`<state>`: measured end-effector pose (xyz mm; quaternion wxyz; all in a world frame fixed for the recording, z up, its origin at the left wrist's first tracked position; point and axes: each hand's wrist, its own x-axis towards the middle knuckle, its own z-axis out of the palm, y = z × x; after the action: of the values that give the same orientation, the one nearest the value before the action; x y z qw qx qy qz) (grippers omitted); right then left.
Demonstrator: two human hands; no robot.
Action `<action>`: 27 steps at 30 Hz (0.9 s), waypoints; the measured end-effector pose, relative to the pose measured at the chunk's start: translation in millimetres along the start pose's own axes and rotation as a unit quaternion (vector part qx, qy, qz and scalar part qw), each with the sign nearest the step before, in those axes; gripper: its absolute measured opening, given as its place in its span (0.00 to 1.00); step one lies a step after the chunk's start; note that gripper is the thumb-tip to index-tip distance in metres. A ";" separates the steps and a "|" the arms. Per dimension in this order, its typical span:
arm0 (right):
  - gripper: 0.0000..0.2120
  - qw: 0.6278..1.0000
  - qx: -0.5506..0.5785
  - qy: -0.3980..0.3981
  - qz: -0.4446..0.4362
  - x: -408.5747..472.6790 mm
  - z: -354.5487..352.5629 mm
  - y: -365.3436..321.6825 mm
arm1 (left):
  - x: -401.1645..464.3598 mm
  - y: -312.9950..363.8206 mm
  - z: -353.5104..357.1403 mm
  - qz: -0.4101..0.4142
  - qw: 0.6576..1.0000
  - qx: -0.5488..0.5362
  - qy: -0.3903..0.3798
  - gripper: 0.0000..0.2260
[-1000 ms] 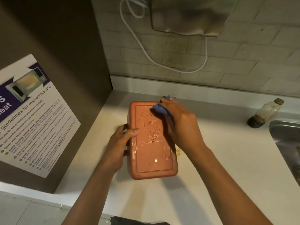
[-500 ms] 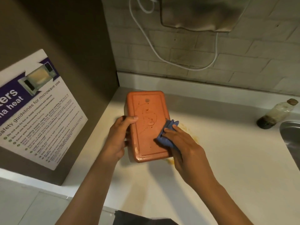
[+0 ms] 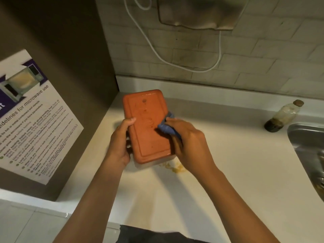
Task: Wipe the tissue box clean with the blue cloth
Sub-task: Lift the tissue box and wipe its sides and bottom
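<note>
Hidden or unclear: the right side wall of the tissue box (image 3: 148, 127) is covered by the right hand (image 3: 188, 142); most of the blue cloth (image 3: 166, 126) is tucked under that hand's fingers, only a bunched fold showing. The box's underside and any opening cannot be seen. The sink (image 3: 306, 137) is cut off at the right edge and its contents are blurred. The poster (image 3: 29, 118) on the brown panel is cut off at the left, its small print unreadable.
Tissue box: orange-red, rectangular with rounded corners, a raised border line round its top face. Dark spots and faint wet smears mark the top.
Where it is: on the white table (image 3: 236, 172), near the back corner, long side running away from the person.
Left hand (image 3: 121, 142): grips the box's left side, thumb curled over the top edge.
Right hand: fingers closed round the blue cloth, pressing it to the box's right top edge.
Table: a yellowish smear (image 3: 176, 167) lies just beside the box's near right corner.
Bottle (image 3: 284, 116): stands well apart to the right, beside the sink, dark liquid at its bottom.
</note>
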<state>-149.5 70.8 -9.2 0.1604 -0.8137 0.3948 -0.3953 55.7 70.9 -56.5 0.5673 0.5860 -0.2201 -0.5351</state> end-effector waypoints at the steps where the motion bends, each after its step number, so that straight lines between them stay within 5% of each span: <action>1: 0.12 1.000 0.006 -0.009 0.006 -7.9 1.2 0.6 | 0.3 2.1 -0.6 0.004 1.000 0.001 0.005 0.27; 15: 0.15 0.994 -0.096 -0.008 0.060 -60.8 10.2 -6.4 | -9.5 -2.4 15.7 0.021 0.998 -0.025 0.047 0.11; 27: 0.19 0.993 -0.108 0.048 0.019 -61.9 21.0 -13.5 | -23.1 0.8 33.3 0.037 0.992 -0.099 0.074 0.44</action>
<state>-149.6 126.0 -46.8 0.0599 -0.7984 0.4580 -0.3862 19.1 76.3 -39.8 0.6568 0.5566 -0.1450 -0.4876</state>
